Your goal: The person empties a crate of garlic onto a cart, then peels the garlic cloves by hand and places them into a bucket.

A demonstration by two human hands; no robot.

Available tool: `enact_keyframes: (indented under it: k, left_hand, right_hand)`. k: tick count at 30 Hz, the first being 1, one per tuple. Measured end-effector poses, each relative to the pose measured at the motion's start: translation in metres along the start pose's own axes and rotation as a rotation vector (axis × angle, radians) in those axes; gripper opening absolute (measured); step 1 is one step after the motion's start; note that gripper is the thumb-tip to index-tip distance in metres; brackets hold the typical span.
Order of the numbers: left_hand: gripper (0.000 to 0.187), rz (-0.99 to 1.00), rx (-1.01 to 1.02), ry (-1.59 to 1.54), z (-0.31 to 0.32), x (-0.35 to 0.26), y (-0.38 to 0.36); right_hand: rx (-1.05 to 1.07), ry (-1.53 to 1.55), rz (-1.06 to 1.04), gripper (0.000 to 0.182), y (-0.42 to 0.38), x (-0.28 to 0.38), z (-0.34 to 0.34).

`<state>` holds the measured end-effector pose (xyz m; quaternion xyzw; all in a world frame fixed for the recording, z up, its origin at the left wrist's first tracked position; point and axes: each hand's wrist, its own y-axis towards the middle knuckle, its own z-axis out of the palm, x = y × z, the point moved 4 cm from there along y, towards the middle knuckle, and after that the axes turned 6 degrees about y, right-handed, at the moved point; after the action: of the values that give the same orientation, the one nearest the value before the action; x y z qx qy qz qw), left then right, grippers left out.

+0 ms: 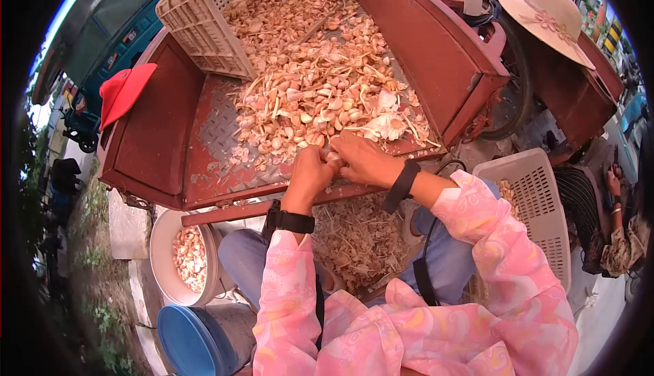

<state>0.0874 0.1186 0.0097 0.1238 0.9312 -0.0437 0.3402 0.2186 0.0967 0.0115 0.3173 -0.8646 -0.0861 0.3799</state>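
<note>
My left hand (310, 173) and my right hand (365, 161) meet at the front edge of the red cart bed, fingers closed together. Pinched between the fingertips is a small pinkish garlic clove (333, 157), mostly covered by them. Just beyond my hands spreads a heap of loose garlic cloves (306, 97) mixed with dry skins and stalks. A pale, papery garlic head (390, 126) lies at the heap's near right, close to my right hand.
A beige plastic crate (204, 32) tips over the cart bed (211, 165). Below left, a white bucket (160, 257) holds cloves, near a blue-bottomed bucket (187, 342). Skins (357, 240) lie between my legs. A beige basket (545, 199) stands right, beside another person's arm (616, 206).
</note>
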Motion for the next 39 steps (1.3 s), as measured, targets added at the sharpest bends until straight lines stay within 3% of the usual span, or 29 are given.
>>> enact_keyframes:
  k: [2,4,7,11,12,15,16,17,19,20,23,25,29,31,35,37,39]
  left_hand:
    - [0.024,0.015,0.032,-0.062,0.017,0.004,-0.009]
    - [0.017,0.034,-0.088,-0.528,0.020,0.006,-0.014]
    - [0.009,0.057,-0.130,-0.641,0.028,0.016,-0.025]
    - [0.012,0.141,-0.244,-0.898,0.019,0.016,-0.052]
    - [0.015,0.156,-0.222,-0.945,0.020,0.015,-0.057]
    - [0.016,0.102,-0.245,-1.049,0.021,0.010,-0.073]
    - [0.016,0.093,-0.245,-1.050,0.019,0.005,-0.076]
    - [0.015,0.052,-0.230,-1.048,0.016,0.000,-0.079]
    - [0.014,0.002,-0.220,-1.049,0.018,0.002,-0.082]
    - [0.013,0.029,-0.254,-1.021,0.019,0.005,-0.081]
    - [0.012,0.042,-0.337,-1.012,0.022,0.002,-0.084]
    - [0.013,0.084,-0.464,-0.876,0.021,-0.004,-0.083]
    - [0.018,0.070,-0.508,-0.693,0.022,-0.004,-0.064]
    - [0.022,0.017,-0.568,-0.789,0.025,-0.006,-0.054]
    - [0.025,-0.127,-0.500,-0.731,0.024,0.008,-0.038]
    - [0.027,-0.168,-0.384,-1.119,0.025,0.015,-0.028]
    - [0.026,-0.265,-0.414,-1.217,0.024,0.021,-0.035]
  right_hand:
    - [-0.016,0.008,0.067,0.028,-0.007,0.002,0.000]
    - [-0.020,0.051,0.041,0.030,-0.003,-0.006,0.002]
    - [-0.035,0.158,-0.013,0.033,-0.004,0.001,-0.002]
    - [0.033,0.594,0.277,0.030,-0.007,0.007,-0.001]
    - [0.024,0.600,0.134,0.025,-0.003,0.010,0.000]
    - [0.121,0.897,0.249,0.022,-0.008,0.009,0.006]
    - [0.115,0.707,0.263,0.020,-0.008,0.015,0.000]
    - [0.120,0.710,0.268,0.020,-0.009,0.020,0.000]
    - [0.022,0.378,-0.066,0.018,-0.011,0.037,-0.003]
    - [-0.006,0.367,-0.106,0.020,-0.014,0.042,0.000]
    - [-0.069,0.294,-0.005,0.023,-0.015,0.043,0.006]
    - [-0.093,0.257,-0.053,0.023,-0.015,0.038,0.010]
    - [-0.132,0.120,-0.086,0.023,-0.007,0.032,0.003]
    - [-0.161,0.091,-0.091,0.022,-0.003,0.028,0.002]
    - [-0.160,-0.065,-0.095,0.021,0.002,0.033,0.004]
    - [-0.185,0.018,-0.070,0.020,0.006,0.027,0.002]
    - [-0.219,0.103,-0.045,0.020,0.011,0.021,-0.004]
